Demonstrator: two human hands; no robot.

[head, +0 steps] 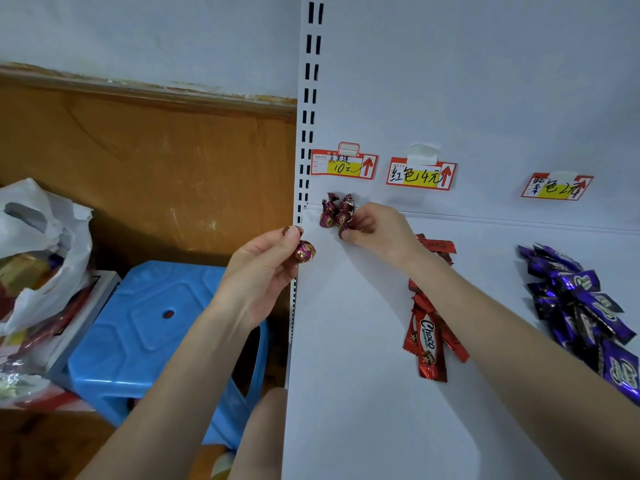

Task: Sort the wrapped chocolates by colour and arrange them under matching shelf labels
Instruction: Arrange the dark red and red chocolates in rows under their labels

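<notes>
The left hand (263,268) pinches a round maroon foil-wrapped chocolate (304,252) at the white metal shelf's (346,341) left edge. The right hand (377,230), fingers curled, pinches another at the cluster of maroon foil chocolates (334,209) standing in the back corner under the leftmost red-and-yellow price label (343,164).

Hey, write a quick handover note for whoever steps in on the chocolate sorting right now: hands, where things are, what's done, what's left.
Hands: the left hand pinches a maroon chocolate at the left edge of the shelf. The right hand pinches a second maroon chocolate beside the maroon cluster under the left label.
Done: red bars lie below the middle label, purple bars below the right label.
Left: add both held pieces to the cluster. The plastic bag may hold more; cannot tell.
</notes>
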